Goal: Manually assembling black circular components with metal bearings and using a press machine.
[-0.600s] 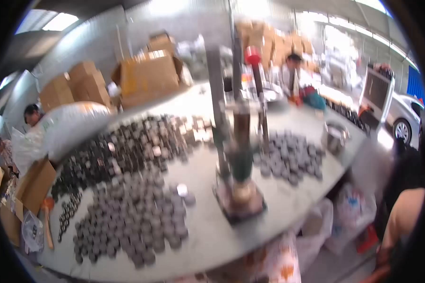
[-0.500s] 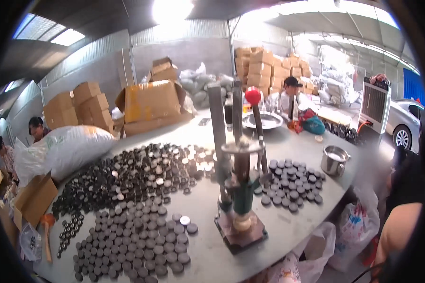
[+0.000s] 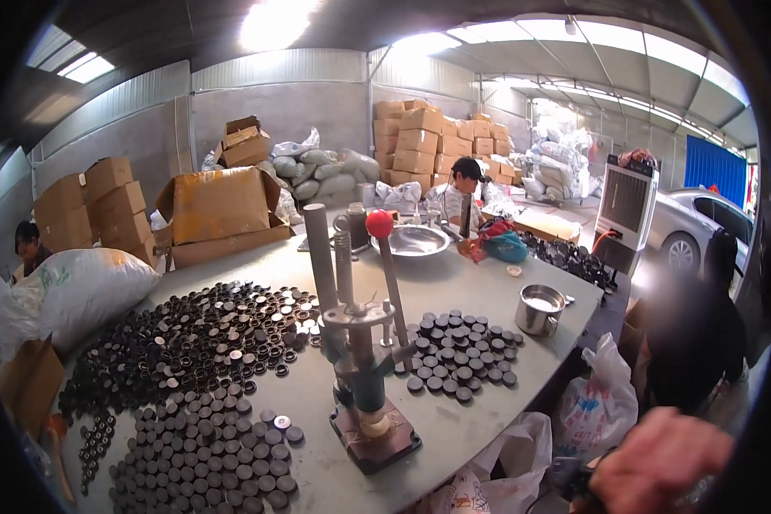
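A blurred hand, seemingly my right hand (image 3: 660, 463), is low at the right, beyond the table's edge and in front of a person in black. Motion smears its fingers, and I cannot make out anything in them. Close beside it is a dark object (image 3: 574, 480), too unclear to name. My left hand is out of view. On the table stands a hand lever press (image 3: 364, 360) with a red ball knob (image 3: 379, 224) on its raised lever. Grey round caps (image 3: 206, 454) lie close together left of the press, and more grey caps (image 3: 463, 351) lie right of it.
Behind the left caps spreads a heap of black ring-like parts (image 3: 180, 334). A steel cup (image 3: 540, 310) and a steel basin (image 3: 411, 241) stand on the table. Plastic bags (image 3: 595, 403) sit beside its right edge. A person in black (image 3: 694, 343) is at the right; another (image 3: 467, 184) works behind.
The view has swung right, so the press and table appear farther left. The blurred hand has come into the lower right, and more of the person in black shows.
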`<state>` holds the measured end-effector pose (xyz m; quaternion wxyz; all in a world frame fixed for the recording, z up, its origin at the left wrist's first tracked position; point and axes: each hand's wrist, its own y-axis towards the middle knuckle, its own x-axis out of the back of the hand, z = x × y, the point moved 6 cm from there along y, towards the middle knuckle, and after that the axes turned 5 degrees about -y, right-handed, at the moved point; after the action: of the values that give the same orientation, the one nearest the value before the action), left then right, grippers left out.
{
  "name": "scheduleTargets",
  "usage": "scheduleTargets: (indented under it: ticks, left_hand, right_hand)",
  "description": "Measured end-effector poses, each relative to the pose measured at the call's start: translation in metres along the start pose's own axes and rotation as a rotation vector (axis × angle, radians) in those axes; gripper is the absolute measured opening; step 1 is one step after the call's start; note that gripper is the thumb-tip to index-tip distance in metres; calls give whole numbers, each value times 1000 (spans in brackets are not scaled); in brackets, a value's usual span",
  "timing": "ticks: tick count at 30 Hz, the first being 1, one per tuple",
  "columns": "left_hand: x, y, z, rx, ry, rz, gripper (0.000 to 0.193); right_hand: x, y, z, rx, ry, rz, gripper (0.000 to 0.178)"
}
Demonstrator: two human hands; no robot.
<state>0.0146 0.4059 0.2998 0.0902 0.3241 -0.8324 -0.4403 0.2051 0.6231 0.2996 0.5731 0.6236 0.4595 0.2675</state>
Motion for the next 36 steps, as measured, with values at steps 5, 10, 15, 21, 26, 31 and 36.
scheduleTargets:
  ticks: [5,10,15,21,26,31,36]
  left_hand:
    - [-27,-36,24,176,24,-110,27]
    - [-19,-84,191,615,835,375,74]
    - [9,-115,289,577,1210,387,95]
    - [16,-117,301,659,1012,203,91]
    - [27,-117,292,659,1001,228,85]
    - [42,-128,275,671,1034,265,82]
    - [46,-129,272,619,1072,252,77]
  right_hand:
    - [21,-117,-97,-1158,-302,477,15]
    - [56,-268,-167,-1220,-708,854,27]
    - [55,-324,-201,-1362,-833,996,34]
    - [41,-328,-203,-1384,-785,1024,32]
    - [20,-334,-196,-1121,-714,1115,33]
    - [1,-328,-185,-1158,-632,1042,29]
    - [-4,-335,-206,-1375,-502,1436,33]
